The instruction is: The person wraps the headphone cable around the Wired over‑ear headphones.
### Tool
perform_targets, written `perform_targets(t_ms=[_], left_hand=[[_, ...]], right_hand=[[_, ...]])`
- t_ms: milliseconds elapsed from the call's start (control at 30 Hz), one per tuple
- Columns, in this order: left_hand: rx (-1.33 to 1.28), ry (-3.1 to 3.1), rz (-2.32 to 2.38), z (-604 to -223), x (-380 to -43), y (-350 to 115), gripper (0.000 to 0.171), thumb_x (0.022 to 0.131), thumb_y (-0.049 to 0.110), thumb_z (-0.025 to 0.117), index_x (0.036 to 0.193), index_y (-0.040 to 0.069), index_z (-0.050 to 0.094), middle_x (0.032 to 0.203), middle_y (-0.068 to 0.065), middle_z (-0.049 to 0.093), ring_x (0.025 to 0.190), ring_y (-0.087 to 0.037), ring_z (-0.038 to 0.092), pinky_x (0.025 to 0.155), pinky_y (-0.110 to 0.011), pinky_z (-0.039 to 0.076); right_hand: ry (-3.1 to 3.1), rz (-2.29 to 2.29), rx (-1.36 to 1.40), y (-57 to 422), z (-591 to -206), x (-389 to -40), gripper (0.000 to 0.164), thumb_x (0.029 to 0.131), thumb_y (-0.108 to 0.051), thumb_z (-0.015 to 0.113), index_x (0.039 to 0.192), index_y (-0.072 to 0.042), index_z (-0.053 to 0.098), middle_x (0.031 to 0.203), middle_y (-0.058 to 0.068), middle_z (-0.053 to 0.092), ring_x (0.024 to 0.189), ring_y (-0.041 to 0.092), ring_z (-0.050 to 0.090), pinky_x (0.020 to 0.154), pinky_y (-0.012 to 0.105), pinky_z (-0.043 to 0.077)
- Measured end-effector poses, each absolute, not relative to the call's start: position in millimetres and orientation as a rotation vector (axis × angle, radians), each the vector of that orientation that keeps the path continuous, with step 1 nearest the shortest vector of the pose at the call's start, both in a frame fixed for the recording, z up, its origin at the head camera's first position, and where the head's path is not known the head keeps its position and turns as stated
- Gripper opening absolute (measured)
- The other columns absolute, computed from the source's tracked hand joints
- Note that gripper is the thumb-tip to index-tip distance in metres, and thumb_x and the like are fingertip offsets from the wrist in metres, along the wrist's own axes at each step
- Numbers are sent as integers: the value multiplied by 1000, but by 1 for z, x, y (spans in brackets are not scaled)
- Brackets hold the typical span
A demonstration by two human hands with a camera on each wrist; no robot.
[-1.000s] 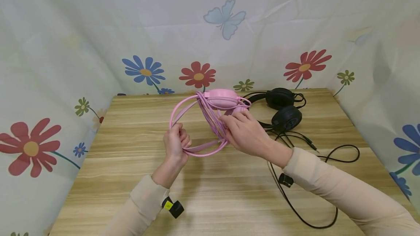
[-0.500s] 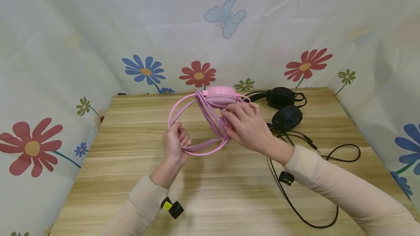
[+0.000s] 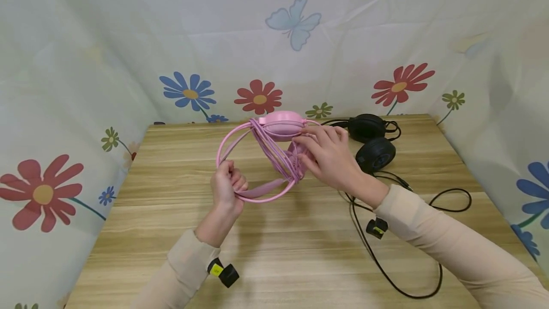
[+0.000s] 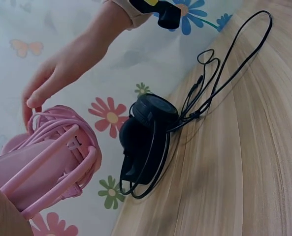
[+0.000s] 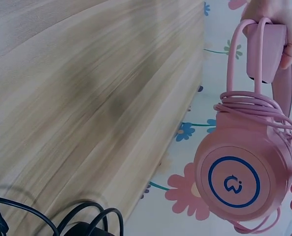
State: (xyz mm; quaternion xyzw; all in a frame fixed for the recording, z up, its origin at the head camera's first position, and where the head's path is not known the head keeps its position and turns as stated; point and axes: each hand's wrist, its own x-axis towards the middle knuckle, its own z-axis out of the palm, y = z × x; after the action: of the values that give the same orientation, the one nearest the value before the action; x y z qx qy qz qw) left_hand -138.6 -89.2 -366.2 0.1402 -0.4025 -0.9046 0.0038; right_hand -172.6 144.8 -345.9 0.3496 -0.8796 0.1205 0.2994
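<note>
Pink headphones (image 3: 280,119) are held up over the table, an ear cup with a blue ring logo facing the right wrist view. My left hand (image 3: 225,187) grips their headband, fingers curled round it. The thin pink cable (image 3: 271,149) is wound in several turns across the band near the ear cups, as the right wrist view also shows. At the right-hand ear cup, my right hand (image 3: 332,156) pinches a strand of the cable between thumb and fingers; in the left wrist view its fingertips meet a cable loop (image 4: 62,114). The cable's end is hidden.
Black headphones (image 3: 375,155) lie at the back right of the wooden table (image 3: 171,232), their black cable (image 3: 396,285) looping toward the front. A flower-printed curtain (image 3: 206,27) stands behind and at both sides. Small black cameras are strapped to both wrists.
My right hand has moved up and slightly right along the pink headphones, its fingers shifting on the cable. The headphones have moved slightly left and up; the left hand keeps its grip.
</note>
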Motion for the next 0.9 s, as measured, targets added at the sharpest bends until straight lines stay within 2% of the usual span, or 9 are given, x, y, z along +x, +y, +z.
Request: perform_targets(t_ms=[367,733,900], left_hand=[[440,-1225,-2843,-365,-137,-91,32,87,9,34,57,19,27,42,10,24,34,-2,21,35,-15,18],[475,-1147,-2860,-366,-138,-99,26,88,9,33,64,18,30,44,10,24,34,-2,22,35,-15,19],[504,-1127,-2843,-368,-140,-104,23,88,9,33,67,17,30,46,9,24,34,-2,23,35,-15,20]], right_hand=[[-2356,404,897,150,-344,-173,32,85,-27,60,114,-12,57,123,12,51,111,33,42,91,52,27],[-2356,452,910,156,-343,-173,37,82,-19,66,117,-8,57,121,13,51,110,33,44,88,50,35],[-2362,468,917,159,-345,-174,37,83,-20,65,117,-7,57,121,13,51,110,33,45,88,50,36]])
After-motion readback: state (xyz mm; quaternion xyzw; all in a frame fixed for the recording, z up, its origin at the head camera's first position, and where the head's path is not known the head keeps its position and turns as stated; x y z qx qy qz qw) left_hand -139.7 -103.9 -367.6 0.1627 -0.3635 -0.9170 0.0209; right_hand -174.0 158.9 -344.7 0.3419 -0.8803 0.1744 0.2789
